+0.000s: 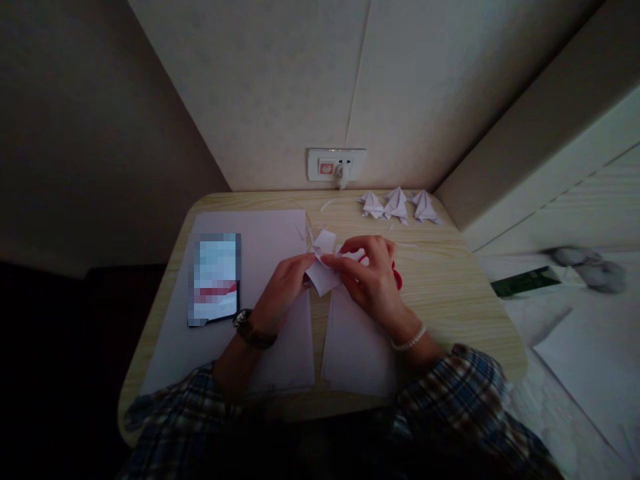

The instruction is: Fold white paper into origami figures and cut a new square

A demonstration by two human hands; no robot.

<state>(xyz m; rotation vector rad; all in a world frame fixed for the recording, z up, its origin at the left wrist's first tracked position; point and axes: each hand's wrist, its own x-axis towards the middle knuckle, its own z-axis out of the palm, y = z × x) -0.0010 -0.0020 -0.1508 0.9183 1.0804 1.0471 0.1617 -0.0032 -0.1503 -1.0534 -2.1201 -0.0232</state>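
Between both hands, above the middle of the table, is a small piece of folded white paper (325, 283). My left hand (284, 285) pinches its left side, thumb and fingers closed on it. On the other side my right hand (371, 275) presses the paper's middle with thumb and forefinger. Red-handled scissors (398, 276) lie partly hidden behind my right hand. Under the left wrist spreads a stack of white paper sheets (270, 347); a narrower paper stack (355, 353) lies beneath the right hand.
A phone (216, 280) with a lit, blurred screen rests on the left stack. Three folded paper figures (397, 204) stand at the table's back right. Thin paper strips (327, 204) are scattered near the back. A wall socket (337, 165) holds a plug. A green box (527, 282) lies beyond the right edge.
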